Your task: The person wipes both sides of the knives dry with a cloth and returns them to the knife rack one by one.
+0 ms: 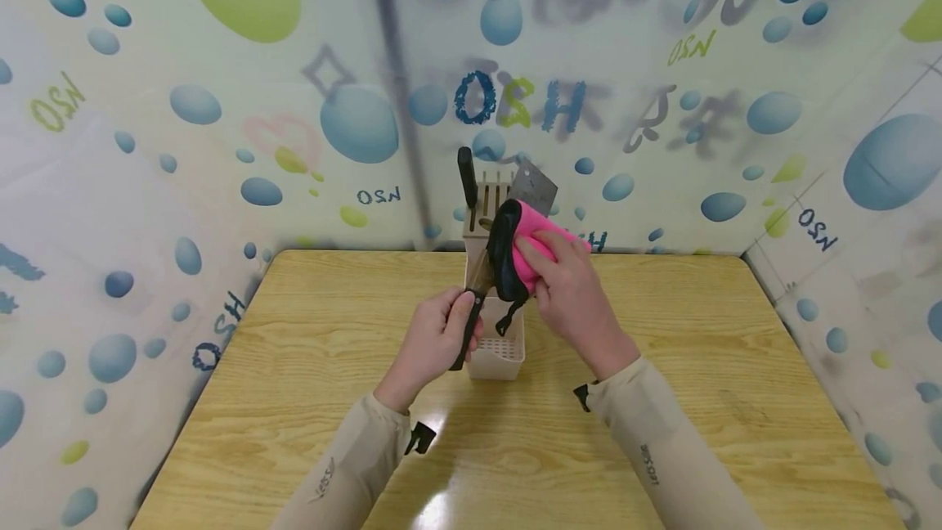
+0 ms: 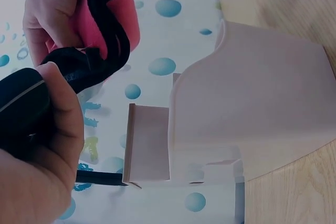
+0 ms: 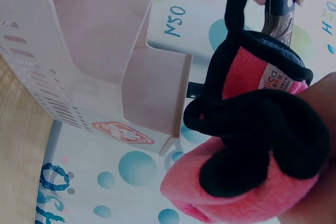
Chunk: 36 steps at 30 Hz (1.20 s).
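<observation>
My left hand grips the black handle of a cleaver, tilted with its blade up and to the right. A pink cloth with black trim is folded round the middle of the blade, and my right hand holds it there. The blade's far corner, with a small hole, sticks out past the cloth. In the right wrist view, the cloth's white label shows, and a strip of blade lies between cloth and handle. The cloth hides most of the blade.
Behind the hands stands a beige knife holder with a slotted top and a perforated front basket. A black-handled knife is in its left slot. The wooden table meets a wall covering patterned with drops.
</observation>
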### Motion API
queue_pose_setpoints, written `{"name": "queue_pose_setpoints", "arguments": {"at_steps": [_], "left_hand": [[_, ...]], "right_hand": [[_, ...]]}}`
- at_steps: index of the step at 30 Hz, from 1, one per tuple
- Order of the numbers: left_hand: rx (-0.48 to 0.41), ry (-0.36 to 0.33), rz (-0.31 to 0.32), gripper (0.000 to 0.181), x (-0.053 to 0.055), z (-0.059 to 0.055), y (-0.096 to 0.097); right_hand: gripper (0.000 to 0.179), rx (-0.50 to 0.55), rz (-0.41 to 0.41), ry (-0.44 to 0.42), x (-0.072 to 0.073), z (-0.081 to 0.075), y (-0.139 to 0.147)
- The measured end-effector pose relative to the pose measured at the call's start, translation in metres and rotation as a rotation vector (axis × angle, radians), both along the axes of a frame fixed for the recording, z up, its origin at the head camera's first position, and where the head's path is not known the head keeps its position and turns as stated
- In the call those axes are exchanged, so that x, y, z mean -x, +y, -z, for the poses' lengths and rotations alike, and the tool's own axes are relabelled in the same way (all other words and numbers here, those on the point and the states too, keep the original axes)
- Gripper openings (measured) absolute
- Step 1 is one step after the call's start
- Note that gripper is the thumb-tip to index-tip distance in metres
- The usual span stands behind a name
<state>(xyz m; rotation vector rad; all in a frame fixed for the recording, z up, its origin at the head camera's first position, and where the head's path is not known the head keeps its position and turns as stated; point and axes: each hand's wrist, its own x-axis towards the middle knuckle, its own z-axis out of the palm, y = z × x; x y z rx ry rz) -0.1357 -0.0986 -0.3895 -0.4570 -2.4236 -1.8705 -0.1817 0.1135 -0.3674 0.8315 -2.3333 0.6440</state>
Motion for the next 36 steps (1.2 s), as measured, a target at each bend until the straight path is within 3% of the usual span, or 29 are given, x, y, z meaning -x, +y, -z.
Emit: {"name": "queue_pose_setpoints", "arguments": {"at_steps": [5, 13, 24, 36], "left_hand": [[0.002, 0.012, -0.009, 0.037, 0.001, 0.001, 0.001], [0.009, -0.028, -0.034, 0.038, 0.003, 0.000, 0.001], [-0.077, -0.136, -0.042, 0.040, 0.009, -0.003, 0.000], [-0.106, -0.148, -0.047, 0.040, 0.011, -0.003, 0.002]], "right_hand": [[0.048, -0.006, -0.010, -0.002, -0.003, 0.002, -0.002], [0.048, -0.029, -0.029, 0.029, -0.007, 0.005, -0.006], [0.051, -0.104, -0.042, 0.080, -0.012, 0.003, -0.006], [0.052, -0.174, -0.025, 0.085, -0.014, 0.001, -0.002]]}}
